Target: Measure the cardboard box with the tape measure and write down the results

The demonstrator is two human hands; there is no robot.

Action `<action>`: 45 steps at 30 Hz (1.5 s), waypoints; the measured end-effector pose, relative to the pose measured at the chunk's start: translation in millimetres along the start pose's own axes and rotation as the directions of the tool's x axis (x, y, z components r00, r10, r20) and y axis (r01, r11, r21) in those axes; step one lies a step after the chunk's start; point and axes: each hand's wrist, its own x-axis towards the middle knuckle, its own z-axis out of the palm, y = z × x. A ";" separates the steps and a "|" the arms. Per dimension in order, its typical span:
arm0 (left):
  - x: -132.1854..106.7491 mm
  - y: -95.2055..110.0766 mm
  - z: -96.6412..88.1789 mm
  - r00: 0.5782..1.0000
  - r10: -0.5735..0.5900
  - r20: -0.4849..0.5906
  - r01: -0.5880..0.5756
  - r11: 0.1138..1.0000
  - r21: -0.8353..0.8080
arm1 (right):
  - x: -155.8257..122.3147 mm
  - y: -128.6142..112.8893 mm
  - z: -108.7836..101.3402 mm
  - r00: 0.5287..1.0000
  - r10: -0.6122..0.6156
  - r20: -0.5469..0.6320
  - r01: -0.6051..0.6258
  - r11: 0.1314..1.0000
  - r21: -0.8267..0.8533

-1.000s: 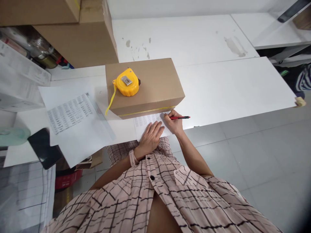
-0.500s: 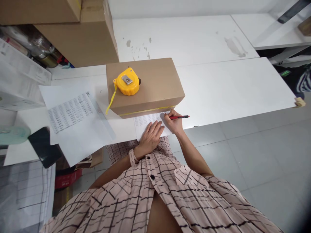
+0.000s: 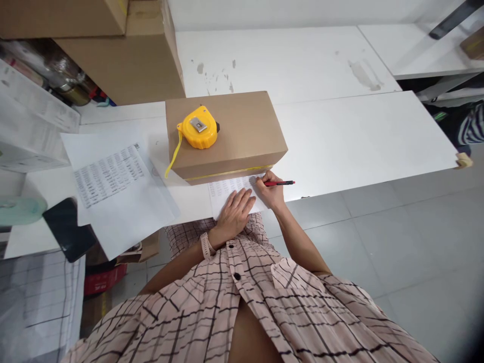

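My right hand (image 3: 271, 189) grips a red and black pen (image 3: 282, 183) over a printed sheet of paper (image 3: 223, 191) at the table's front edge. My left hand (image 3: 234, 212) lies flat on the same sheet, fingers stretched out, just left of the right hand. Part of the sheet is hidden by my hands. Directly behind the sheet stands a closed cardboard box (image 3: 242, 126) with a yellow line along its front side. On top of the box, toward the left, rests a yellow tape measure (image 3: 198, 127) with a yellow wrist strap hanging over the edge.
More printed papers (image 3: 124, 222) lie to the left, beside a black phone (image 3: 68, 229) at the edge. Large cardboard boxes (image 3: 124, 65) are stacked at the back left. The white table (image 3: 340, 136) runs off to the right, above a tiled floor (image 3: 378, 237).
Both hands, the pen, the sheet and the box keep their places. Only a very slight shift of the camera view shows.
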 end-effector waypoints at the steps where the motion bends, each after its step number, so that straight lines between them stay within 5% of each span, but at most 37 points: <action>1: -0.1 -0.1 0.1 1.000 0.002 -0.001 -0.002 1.000 0.000 | 0.2 0.5 0.1 1.000 0.002 -0.006 -0.002 1.000 0.001; 24: -0.1 0.0 0.3 1.000 0.001 -0.014 -0.002 1.000 -0.011 | -0.3 -0.1 0.0 1.000 0.000 -0.012 0.000 1.000 -0.002; 29: -1.3 -1.7 4.2 0.999 0.005 -0.043 -0.007 0.998 -0.062 | -5.1 2.0 -16.9 0.968 -0.008 -0.250 0.009 1.000 0.004; 32: -2.0 -1.1 1.6 0.997 -0.001 -0.084 -0.013 0.987 -0.163 | -0.2 14.2 -42.3 0.954 -0.088 -0.287 0.054 0.990 -0.127; 36: -0.6 -4.1 -36.9 0.943 -0.049 -0.330 -0.076 0.932 -0.355 | 17.5 36.3 -71.2 0.955 -0.243 -0.172 0.121 0.846 -0.520; 39: 5.2 -21.9 -88.2 0.799 -0.105 -0.592 -0.117 0.938 -0.325 | 28.8 48.2 -77.1 0.962 -0.251 -0.111 0.115 0.735 -0.668; 42: 17.8 -55.5 -132.5 0.664 -0.235 -0.709 0.056 0.962 -0.267 | 32.3 55.4 -75.5 0.952 -0.290 -0.099 0.150 0.724 -0.674; 45: 36.0 -90.8 -152.8 0.650 -0.401 -0.646 0.246 0.915 -0.321 | 30.4 57.3 -75.1 0.927 -0.318 -0.200 0.143 0.790 -0.596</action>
